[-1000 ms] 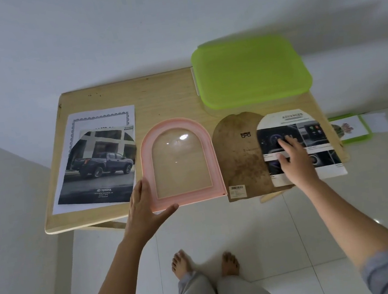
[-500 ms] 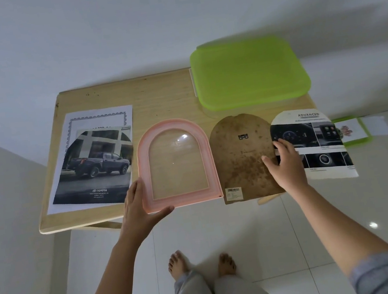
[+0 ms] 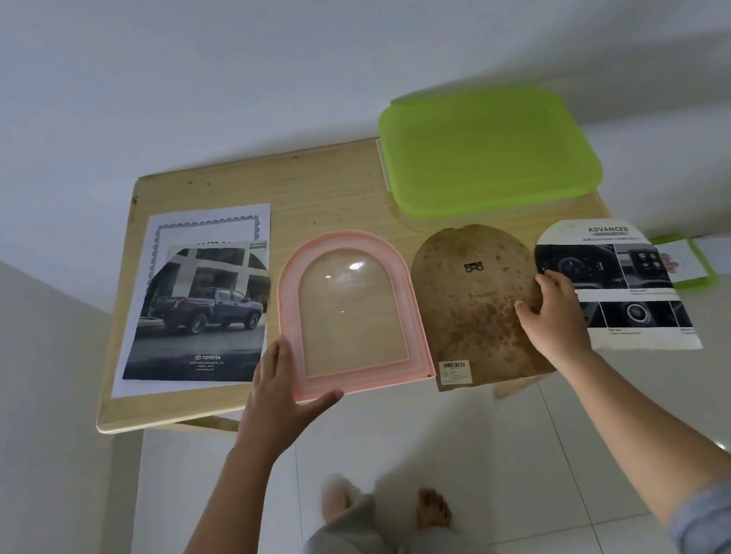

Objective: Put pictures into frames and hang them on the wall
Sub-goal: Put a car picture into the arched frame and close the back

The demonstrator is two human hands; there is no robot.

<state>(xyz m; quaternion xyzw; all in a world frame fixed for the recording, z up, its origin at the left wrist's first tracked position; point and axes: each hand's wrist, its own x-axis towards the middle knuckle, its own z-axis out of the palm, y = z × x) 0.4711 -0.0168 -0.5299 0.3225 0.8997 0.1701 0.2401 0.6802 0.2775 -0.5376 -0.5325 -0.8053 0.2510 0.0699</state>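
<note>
The arched picture has been drawn off the backing board and now overhangs the right edge of the worktop; the board, near the front right corner, is thereby bared. The right hand lies across the seam between the two, fingers lightly curled; whether the sheet is pinched or merely pressed cannot be told. The pink frame, at the middle of the front edge, is still braced at its near left corner by the left hand, fingers straight, nothing gripped; the picture is judged ready to be laid into the frame next.

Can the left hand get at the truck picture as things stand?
Probably yes: the left hand rests on a corner of the pink frame, and the truck picture lies flat beside it, nothing on top.
</note>
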